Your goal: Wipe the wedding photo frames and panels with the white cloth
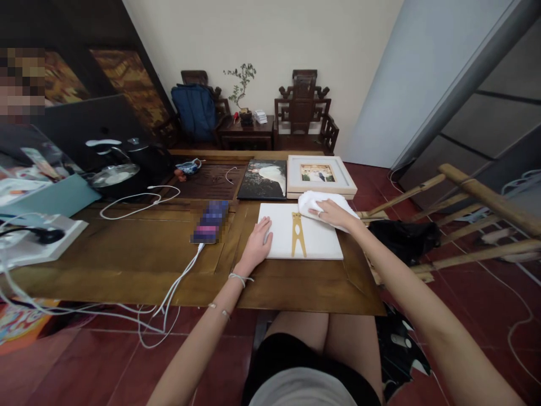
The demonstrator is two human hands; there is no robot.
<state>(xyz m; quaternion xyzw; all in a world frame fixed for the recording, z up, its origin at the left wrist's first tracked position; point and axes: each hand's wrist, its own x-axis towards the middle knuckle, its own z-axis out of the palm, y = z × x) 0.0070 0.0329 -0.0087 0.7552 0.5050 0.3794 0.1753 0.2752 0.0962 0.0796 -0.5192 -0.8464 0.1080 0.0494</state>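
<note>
Resting flat near the front edge of the wooden table (127, 248): white panel (315, 239), square, with a gold clip-shaped stand (298, 235) lying along its middle. Left hand (257, 243) laid palm-down on the panel's left edge, fingers loosely spread and flat, gripping nothing; thin bracelet at the wrist. Right hand (333, 214) pressed on a white cloth (315, 201), fingers curved over the bunched fabric, at the panel's far right corner; cloth partly on the panel, partly beyond its edge.

Just behind the panel, touching or nearly touching its far edge: white framed photo (320, 175), lying face-up. Beside that, to the left: dark unframed print (262, 179), also flat. Left of the panel, just apart from the left hand: phone (210, 223), screen blurred, with a white charging cable (177, 287) running off the front of the table toward the floor.

Farther left on the table: dark kettle and pot set (127, 163), a looped white cord (135, 200), a teal folder (54, 197), and a white book or box (38, 239) carrying a black object. Small blue-and-white item (188, 166) near the table's back edge.

Right of the table: bamboo chair frame (465, 225) with a black bag (406, 237) upon it. Against the back wall: two carved dark chairs (302, 107), a blue backpack (195, 110) on the left one, and between them a low side table with a small potted plant (242, 90). Red tiled floor (465, 316) below.
</note>
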